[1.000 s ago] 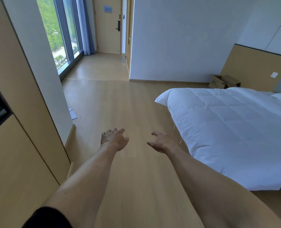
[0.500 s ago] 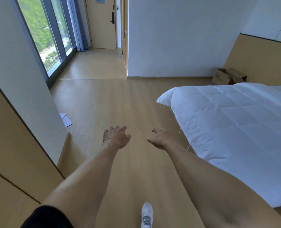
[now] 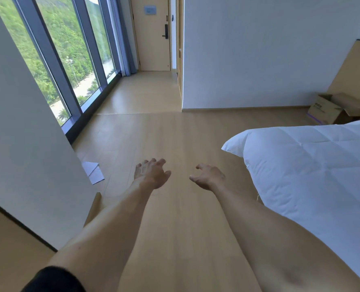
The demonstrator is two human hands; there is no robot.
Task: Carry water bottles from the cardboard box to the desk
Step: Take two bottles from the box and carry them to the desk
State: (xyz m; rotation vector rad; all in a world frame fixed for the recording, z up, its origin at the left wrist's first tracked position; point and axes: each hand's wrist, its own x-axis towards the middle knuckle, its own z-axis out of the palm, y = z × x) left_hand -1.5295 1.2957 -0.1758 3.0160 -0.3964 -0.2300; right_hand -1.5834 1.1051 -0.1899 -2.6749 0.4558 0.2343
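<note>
- The cardboard box point(image 3: 335, 111) stood on the floor point(image 3: 175, 144) at the far right, against the base of the wall and just beyond the far corner of the bed point(image 3: 312, 165). Its top flaps were folded open, which judged from the task left the contents reachable from above.
- No water bottles were visible; the box interior was hidden from this angle.
- The box carried dark printing on its near side panel and a purple strip along its lower edge; the writing was too small to read.
- The left hand point(image 3: 150, 173) and right hand point(image 3: 208, 177) were extended forward over the floor, fingers loosely curled, holding nothing. This probably indicated a walk towards the box for a pickup.
- Both hands were well apart from the box.
- The tabletop was not in view.
- The far door point(image 3: 151, 34) bore a small sign, unreadable.
- Paper sheets point(image 3: 92, 172) lay on the floor at the left.
</note>
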